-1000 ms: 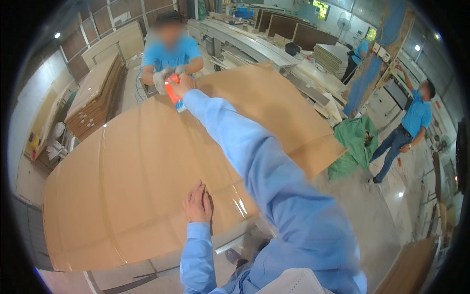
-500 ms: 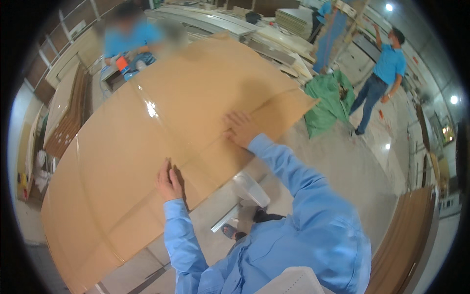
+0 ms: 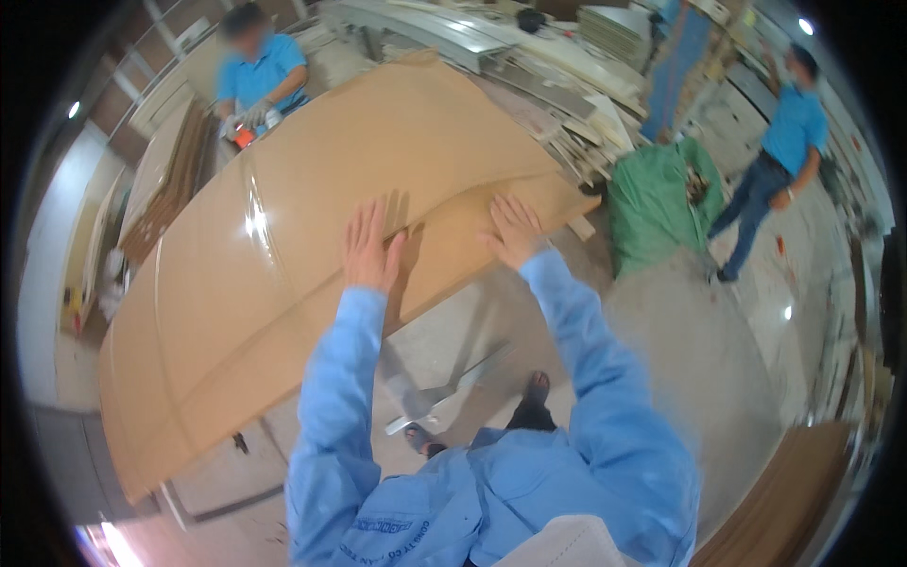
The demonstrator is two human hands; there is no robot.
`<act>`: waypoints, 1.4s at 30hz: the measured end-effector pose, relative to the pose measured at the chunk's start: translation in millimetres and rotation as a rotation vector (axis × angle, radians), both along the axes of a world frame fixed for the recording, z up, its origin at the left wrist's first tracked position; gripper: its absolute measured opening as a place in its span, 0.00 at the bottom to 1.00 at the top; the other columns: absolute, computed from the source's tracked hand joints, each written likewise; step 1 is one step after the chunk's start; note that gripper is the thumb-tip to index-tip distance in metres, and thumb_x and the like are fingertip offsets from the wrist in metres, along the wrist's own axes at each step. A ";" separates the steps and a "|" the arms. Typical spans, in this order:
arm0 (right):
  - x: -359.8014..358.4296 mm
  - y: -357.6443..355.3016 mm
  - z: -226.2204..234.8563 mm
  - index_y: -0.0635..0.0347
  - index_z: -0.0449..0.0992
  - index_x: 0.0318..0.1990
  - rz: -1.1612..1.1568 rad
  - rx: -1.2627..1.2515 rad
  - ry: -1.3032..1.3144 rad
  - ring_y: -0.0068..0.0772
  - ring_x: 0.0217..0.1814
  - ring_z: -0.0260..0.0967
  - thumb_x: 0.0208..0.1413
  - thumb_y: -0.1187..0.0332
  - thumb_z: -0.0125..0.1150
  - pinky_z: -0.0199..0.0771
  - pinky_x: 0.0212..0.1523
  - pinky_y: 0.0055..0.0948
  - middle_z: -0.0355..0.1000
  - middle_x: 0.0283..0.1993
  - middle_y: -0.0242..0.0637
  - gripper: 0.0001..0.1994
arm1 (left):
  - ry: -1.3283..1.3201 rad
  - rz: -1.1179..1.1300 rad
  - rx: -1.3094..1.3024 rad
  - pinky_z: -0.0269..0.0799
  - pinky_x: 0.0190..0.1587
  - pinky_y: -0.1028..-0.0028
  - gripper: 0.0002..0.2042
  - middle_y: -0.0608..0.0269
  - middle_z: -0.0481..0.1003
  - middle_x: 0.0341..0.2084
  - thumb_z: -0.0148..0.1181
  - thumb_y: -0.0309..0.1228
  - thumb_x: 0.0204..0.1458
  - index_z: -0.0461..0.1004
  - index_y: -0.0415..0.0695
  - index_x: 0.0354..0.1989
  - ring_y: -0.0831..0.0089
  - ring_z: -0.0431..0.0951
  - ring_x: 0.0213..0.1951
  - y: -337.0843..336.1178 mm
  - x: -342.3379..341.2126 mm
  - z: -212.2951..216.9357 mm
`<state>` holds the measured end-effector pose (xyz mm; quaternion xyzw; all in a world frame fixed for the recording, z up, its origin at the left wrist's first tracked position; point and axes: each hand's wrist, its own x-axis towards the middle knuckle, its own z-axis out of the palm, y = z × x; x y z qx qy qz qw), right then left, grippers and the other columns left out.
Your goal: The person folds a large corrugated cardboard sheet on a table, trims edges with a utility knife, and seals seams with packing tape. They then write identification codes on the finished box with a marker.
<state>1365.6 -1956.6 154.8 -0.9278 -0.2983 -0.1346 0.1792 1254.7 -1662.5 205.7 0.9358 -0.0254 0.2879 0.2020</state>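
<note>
1. Two hands lie flat on the work, palms down, fingers spread, gripping nothing. Left hand (image 3: 370,250) sits at about 11 o'clock from the wearer's chest; right hand (image 3: 515,230) at about 1 o'clock. They are near each other but apart, with a strip of bare board between them.

2. Both press on a large tan board (image 3: 312,246), a thin sheet with a smooth, slightly glossy face. A bright glare spot shows at 9 o'clock from the left hand.

3. Board position: it rests on a counter (image 3: 222,477), whose pale front shows below the board's near edge at 7 o'clock. The sheet overhangs that edge on the wearer's side. It runs from lower left toward 12 o'clock, where it reaches a second person.

4. A shallow crease or seam crosses the board under both hands; whether this is two overlapping sheets or one sheet cannot be told. Curvature of the edges is lens bend, not warp.

5. Progress, judged: the board is laid out and steadied by hand. No cut line or finished edge is visible near the hands, so the work on it looks early or mid-way.

6. Outward: co-worker in a blue shirt (image 3: 260,80) at the far end at 11 o'clock, gloved hands on an orange tool (image 3: 245,138). Green sack (image 3: 661,203) on the floor at 2 o'clock. Another person (image 3: 775,161) stands at 2 o'clock, well apart.
</note>
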 end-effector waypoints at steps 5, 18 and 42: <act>-31.3 -119.1 2.5 0.64 0.77 0.58 0.027 0.462 -0.003 0.56 0.68 0.67 0.62 0.59 0.65 0.65 0.68 0.47 0.75 0.61 0.49 0.22 | 0.436 0.064 0.130 0.38 0.77 0.46 0.33 0.66 0.55 0.76 0.42 0.60 0.66 0.59 0.60 0.75 0.55 0.45 0.78 -73.1 133.6 -22.1; 100.0 -175.3 16.0 0.61 0.82 0.46 -0.033 0.477 0.023 0.53 0.50 0.75 0.60 0.65 0.65 0.74 0.52 0.44 0.80 0.47 0.47 0.12 | 0.594 0.194 0.530 0.35 0.73 0.34 0.42 0.62 0.43 0.80 0.34 0.69 0.63 0.46 0.57 0.80 0.53 0.43 0.79 -145.1 184.6 -25.2; 199.1 -130.5 -26.1 0.71 0.72 0.56 0.367 0.229 0.499 0.60 0.48 0.72 0.55 0.61 0.68 0.74 0.50 0.50 0.75 0.45 0.58 0.27 | 0.131 0.517 -0.223 0.67 0.60 0.56 0.25 0.50 0.73 0.55 0.70 0.30 0.49 0.74 0.44 0.57 0.48 0.71 0.57 -245.3 165.4 17.2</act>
